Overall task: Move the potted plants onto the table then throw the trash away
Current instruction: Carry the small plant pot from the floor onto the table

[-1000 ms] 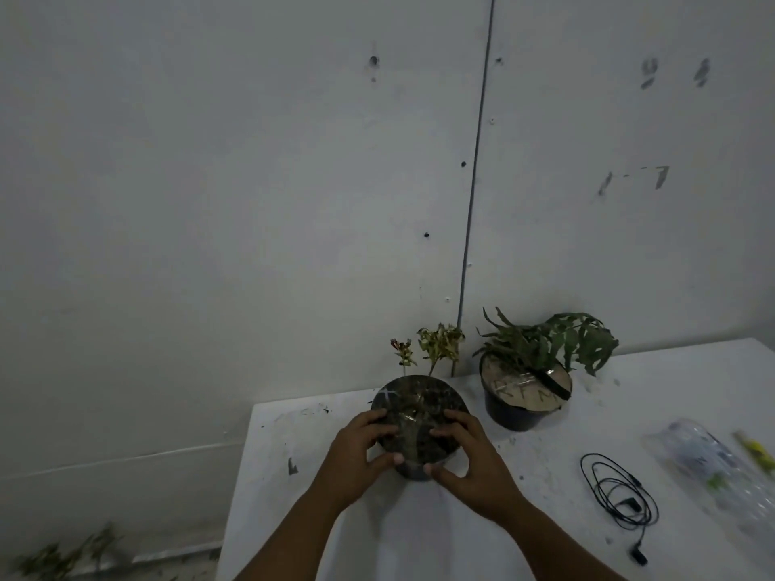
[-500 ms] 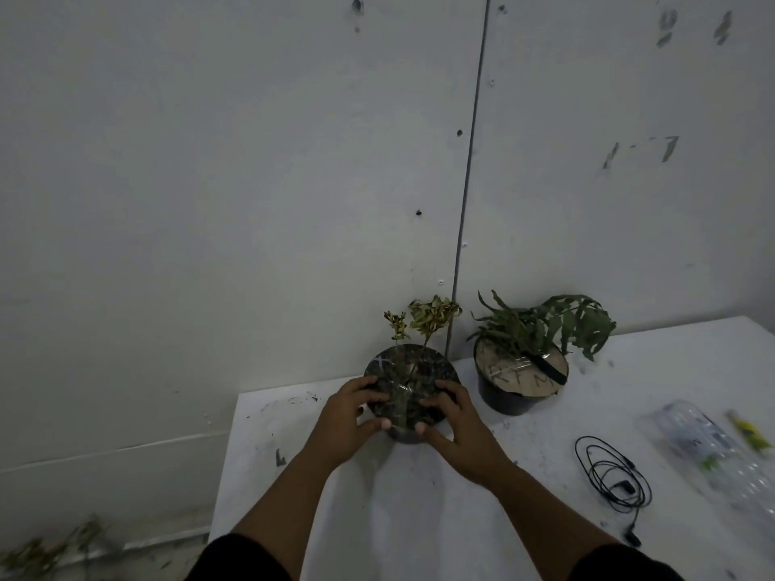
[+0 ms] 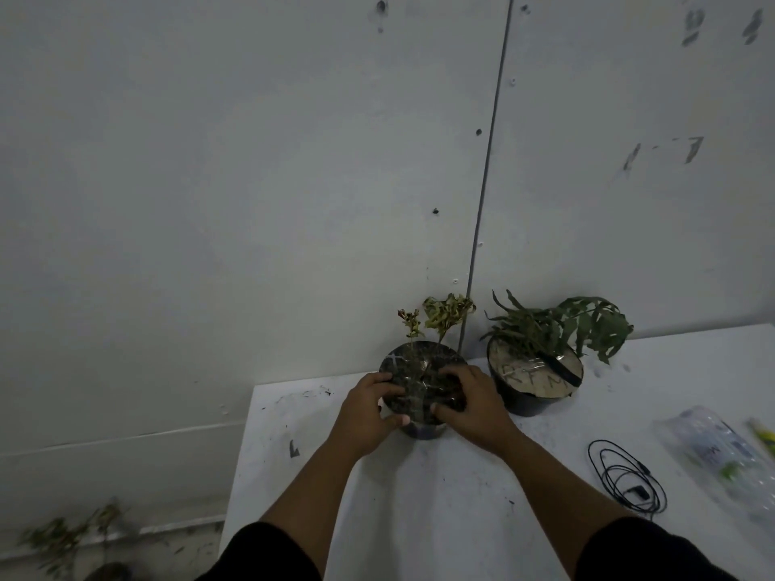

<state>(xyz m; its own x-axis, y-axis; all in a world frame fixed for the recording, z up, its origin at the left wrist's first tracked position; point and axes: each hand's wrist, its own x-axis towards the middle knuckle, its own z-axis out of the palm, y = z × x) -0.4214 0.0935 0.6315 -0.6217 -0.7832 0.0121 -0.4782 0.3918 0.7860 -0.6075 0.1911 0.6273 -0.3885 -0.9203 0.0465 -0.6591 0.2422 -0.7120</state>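
At the far left, on the floor, another plant (image 3: 63, 538) is only dimly seen and is cut off by the frame edge. The small pot (image 3: 421, 385) is held on the table (image 3: 419, 517) near the wall, clasped between the left hand (image 3: 369, 408) and the right hand (image 3: 474, 406); it is judged rather heavy with soil and its thin stems fragile, so the pot sides should be gripped. To the right, the second pot (image 3: 534, 381) stands already on the table, while the clear plastic trash (image 3: 721, 454) is blurred and hard to identify.

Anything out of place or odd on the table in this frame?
Yes. A tangled black earphone cable and a crumpled clear plastic wrapper lie loose on the table, right of the pots. Another plant is on the floor at lower left.
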